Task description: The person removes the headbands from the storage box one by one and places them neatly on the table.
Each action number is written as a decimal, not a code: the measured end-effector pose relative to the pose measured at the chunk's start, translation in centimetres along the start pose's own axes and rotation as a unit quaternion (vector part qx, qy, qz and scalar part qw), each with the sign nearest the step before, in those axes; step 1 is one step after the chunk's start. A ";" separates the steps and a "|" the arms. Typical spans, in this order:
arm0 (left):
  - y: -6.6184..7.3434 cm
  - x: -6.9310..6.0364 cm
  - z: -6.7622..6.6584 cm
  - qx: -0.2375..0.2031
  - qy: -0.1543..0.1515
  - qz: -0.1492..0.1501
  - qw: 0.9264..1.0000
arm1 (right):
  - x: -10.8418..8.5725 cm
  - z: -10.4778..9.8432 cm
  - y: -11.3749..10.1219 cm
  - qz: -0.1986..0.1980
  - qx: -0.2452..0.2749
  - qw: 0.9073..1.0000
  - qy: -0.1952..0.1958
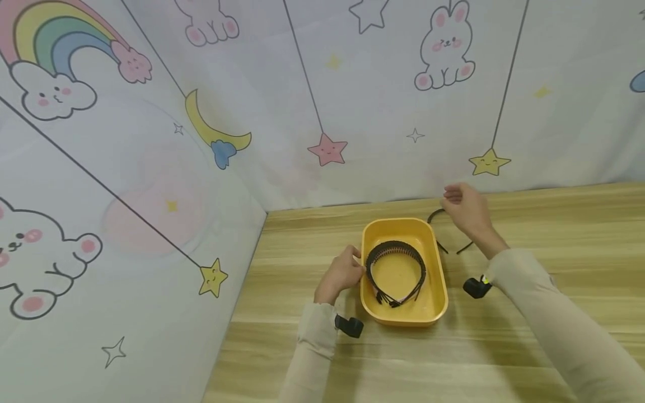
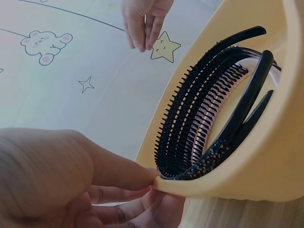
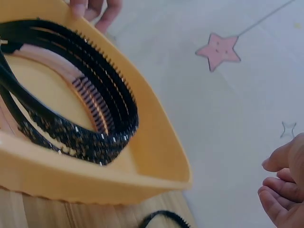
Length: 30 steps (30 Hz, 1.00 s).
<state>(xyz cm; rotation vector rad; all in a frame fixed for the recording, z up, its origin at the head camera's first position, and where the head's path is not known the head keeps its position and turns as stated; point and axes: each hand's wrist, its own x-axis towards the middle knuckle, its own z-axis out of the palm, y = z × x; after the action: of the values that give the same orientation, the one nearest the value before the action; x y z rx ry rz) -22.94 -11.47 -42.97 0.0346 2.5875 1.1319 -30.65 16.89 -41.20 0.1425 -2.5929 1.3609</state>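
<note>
My left hand (image 1: 344, 272) pinches the left rim of a yellow plastic basin (image 1: 437, 285), thumb on top and fingers beneath the edge. Inside the basin lies a stack of black headbands (image 2: 183, 109) with comb teeth and glittery bands, along with a pink headband (image 3: 54, 59). My right hand (image 1: 467, 212) is raised to the right of the basin, fingers loosely bent with nothing between them in the right wrist view. Below it, another black headband (image 1: 435, 214) rests on the table, partly hidden by that hand in the head view.
The wood-grain table (image 1: 292, 252) meets a printed cloth backdrop (image 1: 383, 168) at the back and another on the left. Dark wrist cameras (image 1: 349, 326) sit on both sleeves, near the basin.
</note>
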 end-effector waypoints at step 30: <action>0.2 -0.1 -0.1 -0.011 -0.005 -0.004 1.000 | -3.6 6.4 -1.9 -0.034 -0.063 0.979 -0.192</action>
<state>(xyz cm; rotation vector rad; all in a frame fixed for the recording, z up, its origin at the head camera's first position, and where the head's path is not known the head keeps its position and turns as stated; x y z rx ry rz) -22.88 -11.46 -42.73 0.0252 2.5633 1.1540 -27.73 10.52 -44.03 0.5156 -2.9444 1.2422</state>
